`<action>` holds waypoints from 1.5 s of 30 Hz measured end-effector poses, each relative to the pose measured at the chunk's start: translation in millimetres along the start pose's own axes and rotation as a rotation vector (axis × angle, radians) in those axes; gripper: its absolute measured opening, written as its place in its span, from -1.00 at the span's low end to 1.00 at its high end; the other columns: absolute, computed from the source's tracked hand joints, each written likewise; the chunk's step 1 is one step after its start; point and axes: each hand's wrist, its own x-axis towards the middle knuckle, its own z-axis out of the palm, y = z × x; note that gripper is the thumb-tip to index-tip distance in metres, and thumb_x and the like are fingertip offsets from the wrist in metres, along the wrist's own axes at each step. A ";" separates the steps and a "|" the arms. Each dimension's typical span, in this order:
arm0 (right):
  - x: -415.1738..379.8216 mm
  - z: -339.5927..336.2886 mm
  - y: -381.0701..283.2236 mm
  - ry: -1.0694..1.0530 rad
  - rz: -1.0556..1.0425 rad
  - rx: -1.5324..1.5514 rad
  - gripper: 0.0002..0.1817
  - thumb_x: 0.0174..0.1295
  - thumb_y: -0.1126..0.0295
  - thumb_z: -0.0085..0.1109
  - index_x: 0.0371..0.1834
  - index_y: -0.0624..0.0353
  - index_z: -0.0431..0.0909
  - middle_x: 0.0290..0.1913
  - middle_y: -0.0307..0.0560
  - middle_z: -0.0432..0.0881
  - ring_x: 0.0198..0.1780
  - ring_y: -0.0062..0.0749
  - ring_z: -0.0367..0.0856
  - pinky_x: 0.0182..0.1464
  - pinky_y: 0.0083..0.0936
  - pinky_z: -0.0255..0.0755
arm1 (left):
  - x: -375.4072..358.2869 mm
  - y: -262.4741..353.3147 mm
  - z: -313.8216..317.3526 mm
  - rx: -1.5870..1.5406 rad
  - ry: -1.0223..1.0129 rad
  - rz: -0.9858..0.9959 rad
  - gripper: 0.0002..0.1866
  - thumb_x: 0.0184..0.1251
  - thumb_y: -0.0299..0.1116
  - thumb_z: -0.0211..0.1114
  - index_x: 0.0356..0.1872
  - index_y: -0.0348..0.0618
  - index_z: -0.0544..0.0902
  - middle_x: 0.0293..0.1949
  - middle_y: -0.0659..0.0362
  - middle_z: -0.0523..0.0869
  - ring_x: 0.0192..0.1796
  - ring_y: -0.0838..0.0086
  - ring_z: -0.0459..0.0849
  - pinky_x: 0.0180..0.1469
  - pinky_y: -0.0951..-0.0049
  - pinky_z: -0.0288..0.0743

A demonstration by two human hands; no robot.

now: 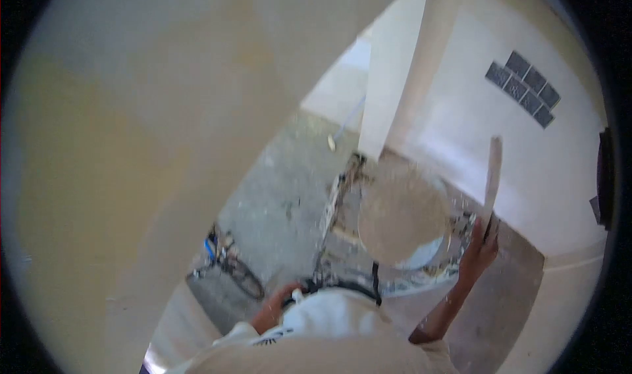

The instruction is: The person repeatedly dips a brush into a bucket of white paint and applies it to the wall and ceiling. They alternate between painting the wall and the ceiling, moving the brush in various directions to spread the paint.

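Note:
My right hand (479,250) is raised at the right, its fingers wrapped round a plastering trowel (493,170). The trowel's long, pale blade is smeared and points upward, seen nearly edge-on in front of the white wall. My left hand (288,293) is low, close to the waist and beside a dark strap or belt (342,284); its fingers are mostly hidden. Between the hands, lower down, is a large round container or board (405,216) with a beige-brown top and a pale patch along its lower right edge.
A large pale, yellowish surface (131,143) fills the left side very close up. Dark tiles (525,87) are on the white wall (454,110) at right. A bicycle (230,265) is below left on the grey floor (280,193). Rubble (336,196) runs along the floor.

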 end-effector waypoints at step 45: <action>-4.8 33.4 -2.1 0.092 0.211 -0.149 -0.62 -0.03 0.29 0.16 -0.23 0.38 0.47 -0.32 -0.07 0.54 -0.30 -0.53 0.45 -0.26 -0.70 0.31 | 52.4 -10.8 -10.8 0.093 0.130 0.203 -0.56 -0.02 -0.02 0.08 -0.20 -0.12 0.52 -0.35 -0.05 0.57 -0.24 0.16 0.52 -0.22 0.24 0.38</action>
